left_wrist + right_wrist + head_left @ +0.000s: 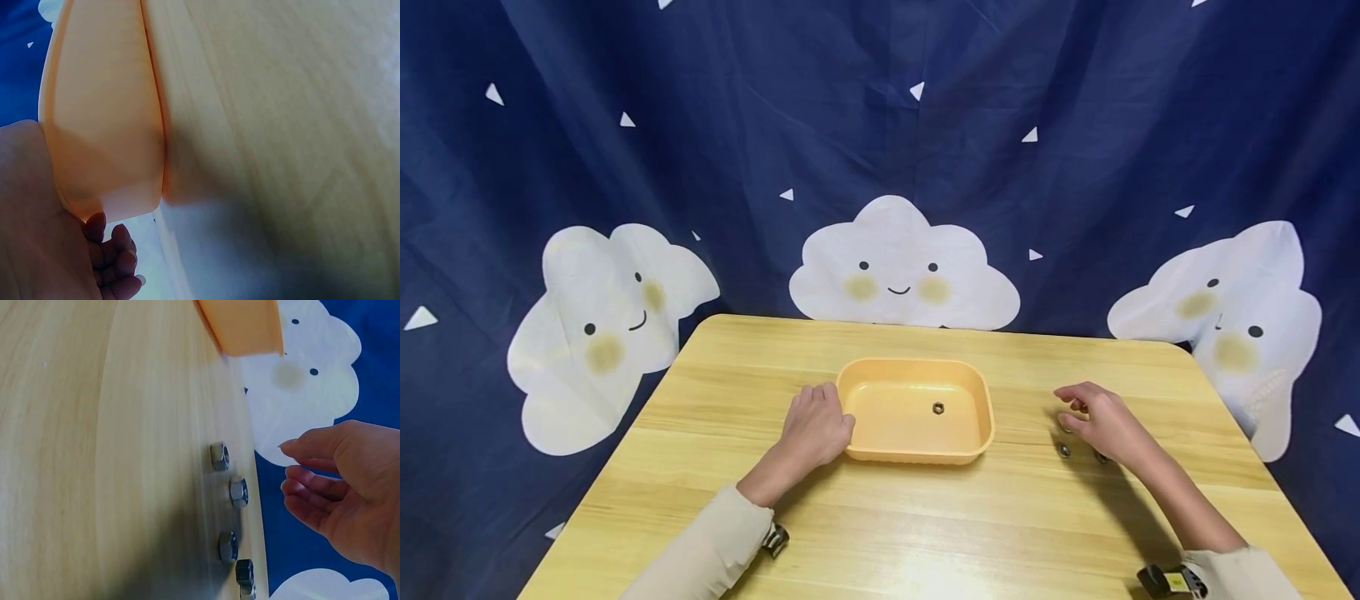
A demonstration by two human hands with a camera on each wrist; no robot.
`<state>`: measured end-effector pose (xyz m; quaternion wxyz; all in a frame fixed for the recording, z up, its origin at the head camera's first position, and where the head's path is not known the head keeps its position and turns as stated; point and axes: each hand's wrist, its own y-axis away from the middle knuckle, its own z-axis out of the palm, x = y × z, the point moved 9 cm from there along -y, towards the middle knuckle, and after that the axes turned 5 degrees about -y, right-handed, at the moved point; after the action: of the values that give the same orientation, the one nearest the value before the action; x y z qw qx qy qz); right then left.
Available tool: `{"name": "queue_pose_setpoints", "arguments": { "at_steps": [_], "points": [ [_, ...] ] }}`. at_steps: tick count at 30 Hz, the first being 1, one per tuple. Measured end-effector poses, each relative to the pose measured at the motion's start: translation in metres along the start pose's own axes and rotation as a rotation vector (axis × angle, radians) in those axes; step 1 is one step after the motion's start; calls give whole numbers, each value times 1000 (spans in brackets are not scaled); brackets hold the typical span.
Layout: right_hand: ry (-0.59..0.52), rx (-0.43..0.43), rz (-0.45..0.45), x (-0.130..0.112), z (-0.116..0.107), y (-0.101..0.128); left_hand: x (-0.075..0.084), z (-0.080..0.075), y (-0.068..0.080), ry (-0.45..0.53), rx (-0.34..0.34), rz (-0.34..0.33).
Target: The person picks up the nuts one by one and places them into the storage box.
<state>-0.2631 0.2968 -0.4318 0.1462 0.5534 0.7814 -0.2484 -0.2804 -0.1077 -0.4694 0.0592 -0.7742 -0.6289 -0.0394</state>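
Hands at a tray and loose nuts on a wooden table

Mid-frame, the left hand (815, 429) rests with curled fingers against the orange tray (916, 452), which holds one nut (937, 407). Right of centre, the right hand (1101, 421) hovers, fingers relaxed and holding nothing, over several loose nuts (238, 491) on the table (925, 533).

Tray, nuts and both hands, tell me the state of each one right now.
Orange tray: upright on the table, one nut inside.
Loose nuts: lying on the table beside the right hand, not held.
Left hand: resting against the tray's left end.
Right hand: fingers relaxed, above the loose nuts, holding nothing.
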Motion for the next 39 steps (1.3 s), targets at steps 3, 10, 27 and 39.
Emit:
{"name": "queue_pose_setpoints", "arguments": {
  "at_steps": [3,10,27,39],
  "points": [
    [1,-12,23,5,1,2,1,0,0,8,1,-1],
    [5,-77,71,15,9,5,1,-1,1,8,8,0],
    [13,-192,83,29,25,6,-2,2,0,7,-5,-11],
    [24,-187,88,34,26,7,0,1,0,18,-10,-6]
  ]
}}
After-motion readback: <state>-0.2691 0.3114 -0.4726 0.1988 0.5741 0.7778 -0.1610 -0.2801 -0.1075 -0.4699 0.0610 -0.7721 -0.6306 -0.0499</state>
